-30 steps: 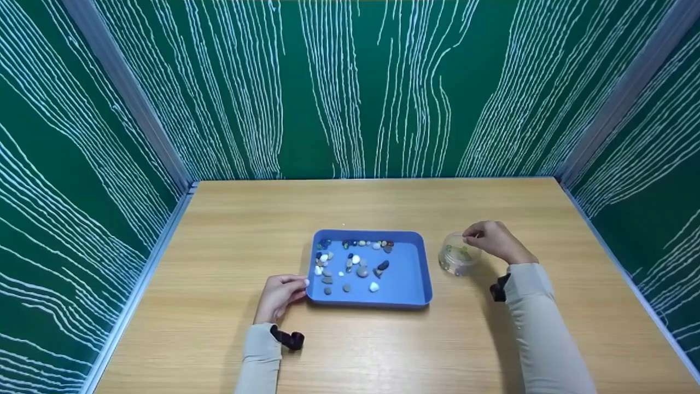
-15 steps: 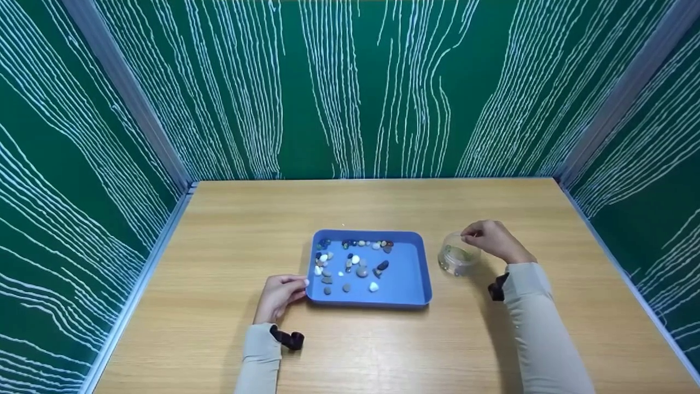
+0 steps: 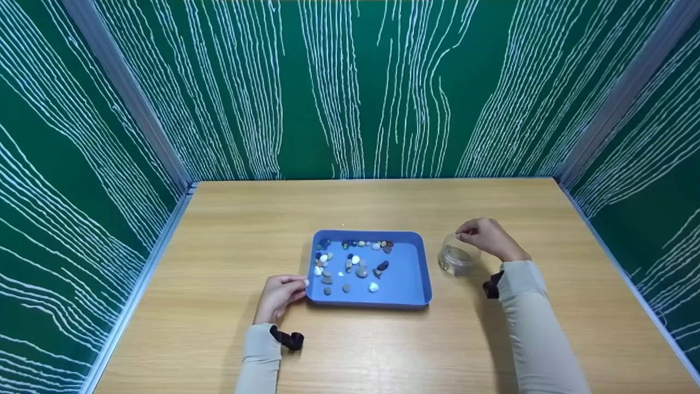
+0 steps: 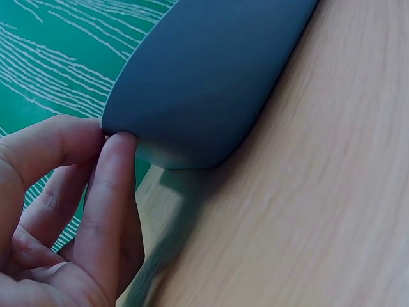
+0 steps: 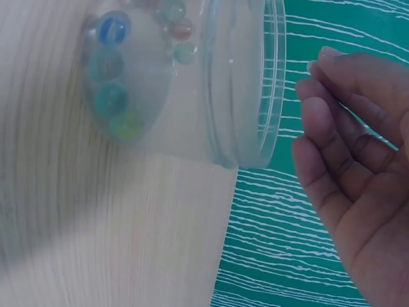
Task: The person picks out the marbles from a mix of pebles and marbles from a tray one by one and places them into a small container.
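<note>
Here's the right hand (image 3: 490, 241), just above the clear plastic jar (image 5: 188, 109) — fingers bent, tips close together, and whether they hold anything I cannot tell. The fingertips-to-rim gap looks like the one to judge. The jar stands upright, just right of the blue tray (image 3: 404, 273), well apart from the left hand (image 3: 278, 298); glass marbles (image 5: 110, 100) lie at its bottom. Over at the tray's near left corner, that left hand pinches the rim. The tray's long axis runs left to right, pebbles (image 3: 361, 272) spread mostly left and middle. Below, a wood-grain table (image 3: 262, 219) — behind it and either side, green walls (image 3: 377, 109) streaked white.
</note>
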Demonstrator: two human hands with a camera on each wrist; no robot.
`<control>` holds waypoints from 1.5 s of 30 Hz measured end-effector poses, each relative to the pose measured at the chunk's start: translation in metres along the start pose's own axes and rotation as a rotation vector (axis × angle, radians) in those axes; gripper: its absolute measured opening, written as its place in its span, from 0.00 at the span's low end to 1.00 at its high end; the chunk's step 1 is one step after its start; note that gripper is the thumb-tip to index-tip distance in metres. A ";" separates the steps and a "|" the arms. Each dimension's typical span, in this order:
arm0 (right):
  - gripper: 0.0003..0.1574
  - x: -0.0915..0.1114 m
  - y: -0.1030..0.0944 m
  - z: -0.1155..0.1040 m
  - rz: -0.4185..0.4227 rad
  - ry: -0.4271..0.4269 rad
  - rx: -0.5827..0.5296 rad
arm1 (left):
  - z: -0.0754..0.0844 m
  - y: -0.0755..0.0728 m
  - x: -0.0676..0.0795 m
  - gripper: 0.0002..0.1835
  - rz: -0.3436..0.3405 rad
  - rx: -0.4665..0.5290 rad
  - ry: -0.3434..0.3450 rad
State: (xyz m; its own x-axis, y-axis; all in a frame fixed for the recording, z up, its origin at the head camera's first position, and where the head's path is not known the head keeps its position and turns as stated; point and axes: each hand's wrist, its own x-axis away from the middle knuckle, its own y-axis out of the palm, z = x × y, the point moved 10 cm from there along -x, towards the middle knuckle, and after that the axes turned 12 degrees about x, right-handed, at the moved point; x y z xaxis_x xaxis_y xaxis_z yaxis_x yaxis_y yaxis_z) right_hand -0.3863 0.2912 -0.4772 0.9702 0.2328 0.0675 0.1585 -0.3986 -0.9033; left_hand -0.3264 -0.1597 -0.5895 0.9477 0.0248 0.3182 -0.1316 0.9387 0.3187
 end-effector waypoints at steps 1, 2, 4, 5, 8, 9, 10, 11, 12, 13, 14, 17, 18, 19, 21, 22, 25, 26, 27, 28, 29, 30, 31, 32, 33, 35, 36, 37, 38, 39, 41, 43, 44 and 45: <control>0.15 -0.001 0.000 -0.001 -0.003 0.005 -0.004 | 0.000 0.000 0.000 0.15 -0.001 0.002 0.003; 0.15 -0.002 0.001 -0.002 -0.006 0.008 -0.009 | 0.000 0.000 0.000 0.15 -0.002 0.006 0.005; 0.15 -0.003 0.001 -0.005 -0.011 0.015 -0.022 | 0.000 0.000 0.000 0.14 -0.003 0.013 0.009; 0.15 -0.004 0.001 -0.006 -0.014 0.016 -0.029 | 0.000 -0.001 0.000 0.14 0.000 0.015 0.008; 0.15 -0.008 0.001 -0.013 -0.018 0.010 -0.042 | 0.000 -0.002 0.000 0.13 0.003 0.013 0.006; 0.16 -0.009 0.001 -0.015 -0.018 0.007 -0.045 | 0.000 -0.002 0.000 0.13 0.005 0.012 0.004; 0.16 -0.010 0.001 -0.017 -0.020 0.002 -0.048 | 0.000 -0.002 0.000 0.13 0.005 0.009 0.004; 0.16 -0.012 0.001 -0.019 -0.019 -0.002 -0.049 | 0.000 -0.002 0.000 0.13 0.007 0.007 0.002; 0.16 -0.013 0.001 -0.021 -0.017 -0.005 -0.050 | 0.000 -0.003 0.000 0.13 0.009 0.003 -0.001; 0.15 -0.014 0.001 -0.023 -0.015 -0.009 -0.048 | 0.000 -0.003 0.000 0.13 0.012 0.001 -0.005; 0.15 -0.015 0.001 -0.025 -0.013 -0.012 -0.048 | -0.001 -0.003 0.000 0.13 0.013 0.000 -0.008; 0.14 -0.018 0.002 -0.033 -0.001 -0.026 -0.047 | -0.001 -0.003 0.000 0.14 0.010 0.003 -0.012; 0.14 -0.019 0.002 -0.035 -0.001 -0.028 -0.047 | -0.001 -0.003 0.000 0.14 0.006 0.001 -0.016; 0.14 -0.020 0.003 -0.037 -0.003 -0.028 -0.050 | 0.001 -0.001 0.003 0.15 -0.001 0.000 -0.017; 0.14 -0.023 0.005 -0.042 -0.013 -0.022 -0.057 | 0.002 -0.001 0.003 0.15 0.001 -0.006 -0.016; 0.14 -0.025 0.006 -0.044 -0.017 -0.022 -0.058 | 0.002 -0.001 0.002 0.14 0.004 -0.009 -0.017; 0.13 -0.030 0.008 -0.051 -0.024 -0.023 -0.059 | 0.002 -0.002 0.003 0.14 0.018 -0.017 -0.017; 0.13 -0.032 0.009 -0.054 -0.022 -0.030 -0.056 | 0.000 -0.003 0.000 0.14 0.024 -0.016 -0.014; 0.13 -0.033 0.009 -0.059 -0.013 -0.049 -0.052 | 0.000 -0.003 0.000 0.15 0.020 -0.013 -0.010; 0.13 -0.035 0.009 -0.062 -0.005 -0.063 -0.048 | 0.000 -0.002 0.000 0.15 0.015 -0.010 -0.006; 0.12 -0.037 0.010 -0.066 0.002 -0.072 -0.047 | 0.000 -0.002 0.000 0.16 0.011 -0.005 -0.002; 0.12 -0.038 0.010 -0.069 0.006 -0.081 -0.046 | 0.001 -0.001 0.000 0.16 0.006 0.001 0.003; 0.12 -0.040 0.011 -0.072 0.008 -0.085 -0.044 | 0.001 -0.001 0.000 0.16 0.000 0.006 0.009; 0.12 -0.042 0.012 -0.075 0.010 -0.088 -0.042 | 0.001 0.000 0.000 0.17 -0.004 0.011 0.014; 0.13 -0.043 0.013 -0.078 0.010 -0.086 -0.044 | 0.002 0.000 0.000 0.17 -0.005 0.016 0.017; 0.13 -0.047 0.016 -0.082 0.000 -0.072 -0.051 | 0.002 0.000 0.000 0.16 -0.002 0.021 0.018; 0.13 -0.048 0.018 -0.084 -0.003 -0.069 -0.053 | 0.002 0.000 0.000 0.16 -0.002 0.022 0.019; 0.13 -0.050 0.019 -0.087 -0.007 -0.067 -0.055 | 0.002 0.000 0.000 0.15 0.000 0.021 0.019; 0.13 -0.051 0.021 -0.089 -0.010 -0.069 -0.056 | 0.002 0.000 0.000 0.15 0.000 0.019 0.018; 0.13 -0.052 0.022 -0.092 -0.013 -0.071 -0.060 | 0.002 0.000 0.000 0.15 0.000 0.018 0.015; 0.13 -0.055 0.025 -0.097 -0.015 -0.080 -0.061 | 0.002 0.001 0.000 0.14 -0.004 0.013 0.009; 0.13 -0.058 0.028 -0.102 -0.018 -0.084 -0.061 | 0.002 0.001 0.001 0.14 -0.014 0.009 0.009; 0.13 -0.059 0.029 -0.104 -0.018 -0.085 -0.061 | 0.002 0.002 0.001 0.14 -0.017 0.007 0.008; 0.12 -0.061 0.030 -0.107 -0.021 -0.086 -0.063 | 0.002 0.002 0.001 0.14 -0.015 0.007 0.005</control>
State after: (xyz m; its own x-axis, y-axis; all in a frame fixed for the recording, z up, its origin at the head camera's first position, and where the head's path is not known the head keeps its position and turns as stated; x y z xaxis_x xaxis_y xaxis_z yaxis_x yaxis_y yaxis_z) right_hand -0.4213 0.1702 -0.4630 0.9476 0.3160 0.0475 0.1928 -0.4468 -0.8736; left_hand -0.3262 -0.1587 -0.5866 0.9509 0.0124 0.3091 -0.1194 0.9366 0.3295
